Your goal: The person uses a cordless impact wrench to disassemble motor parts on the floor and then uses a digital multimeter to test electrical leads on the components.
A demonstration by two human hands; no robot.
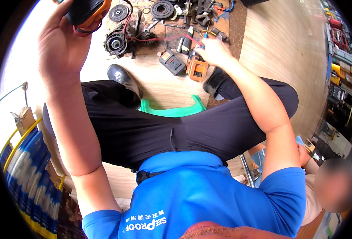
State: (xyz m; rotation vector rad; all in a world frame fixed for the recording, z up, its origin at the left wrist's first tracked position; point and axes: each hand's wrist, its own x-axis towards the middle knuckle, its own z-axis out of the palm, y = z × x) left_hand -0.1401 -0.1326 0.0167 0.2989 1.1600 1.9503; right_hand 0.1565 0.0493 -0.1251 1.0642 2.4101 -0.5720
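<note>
My left hand (64, 49) is raised at the upper left, its fingers closed round an orange-and-black handheld meter (89, 12) that the picture's edge cuts off. Dark and red leads hang from the meter. A red lead (160, 39) crosses from beside the alternator (117, 42) toward my right hand (215, 52), which reaches low over the parts. The fingers there are bent together, and what they pinch is too small to make out. Just below them lie an orange plastic frame (197, 69) and a black battery pack (172, 62). A dark cylindrical tool (187, 41) rests beside them.
Pulleys (162, 9) and metal parts cover a stained board (152, 26). I sit with knees spread over a green plastic stool (172, 110). Blue packages fill a yellow rack (28, 175) at left. Another person (311, 179) is close behind my right arm; shelves (341, 59) line the right.
</note>
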